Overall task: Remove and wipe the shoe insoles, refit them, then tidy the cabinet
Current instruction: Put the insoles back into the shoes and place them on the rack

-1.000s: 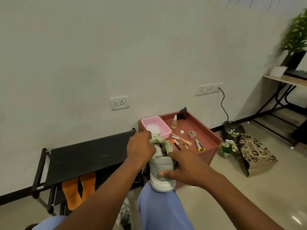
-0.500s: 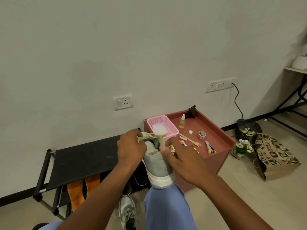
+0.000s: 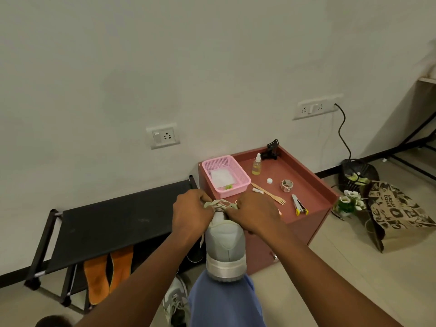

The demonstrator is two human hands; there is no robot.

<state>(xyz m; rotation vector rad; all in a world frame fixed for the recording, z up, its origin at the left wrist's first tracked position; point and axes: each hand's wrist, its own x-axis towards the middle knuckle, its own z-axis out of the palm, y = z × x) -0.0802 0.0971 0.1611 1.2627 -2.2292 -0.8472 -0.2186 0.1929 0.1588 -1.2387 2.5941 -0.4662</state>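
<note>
A grey sneaker (image 3: 225, 246) with a white sole stands heel-down on my blue-trousered knee (image 3: 224, 303), its heel facing me. My left hand (image 3: 192, 213) grips the pale green laces (image 3: 218, 204) at the left of the shoe's opening. My right hand (image 3: 256, 214) grips the laces and collar on the right side. The shoe's inside is hidden. Two orange insoles (image 3: 107, 271) lean on the lower tier of the black shoe rack (image 3: 113, 220). A second sneaker (image 3: 175, 300) lies on the floor below my arms.
The red-brown cabinet (image 3: 304, 223) carries a pink basket (image 3: 225, 175) holding a white cloth, a small spray bottle (image 3: 256, 165), a white cap, a tape roll (image 3: 287, 185), a wooden fork (image 3: 271, 195), a cutter (image 3: 298, 205) and a black clip. A printed paper bag (image 3: 396, 213) sits on the floor at right.
My right hand has left the shoe's heel and risen to the laces at the opening. The view has swung left and tilted down.
</note>
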